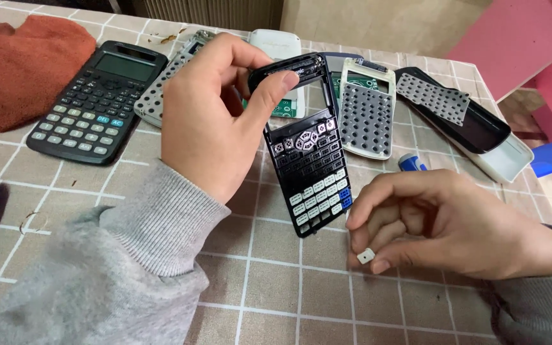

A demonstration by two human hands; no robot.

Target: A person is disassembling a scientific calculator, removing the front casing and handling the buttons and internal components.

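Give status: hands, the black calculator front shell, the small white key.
Left hand grips black front shell at its top, tilted above the table. Right hand pinches small white key. Nothing between the two; loose calculator parts lie behind.

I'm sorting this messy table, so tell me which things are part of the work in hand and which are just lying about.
In hand:
- black calculator front, held up by the left hand
- small white key, pinched in the right hand

Lying about:
- whole black calculator
- white calculator front
- grey rubber pad on a black cover
- orange cloth
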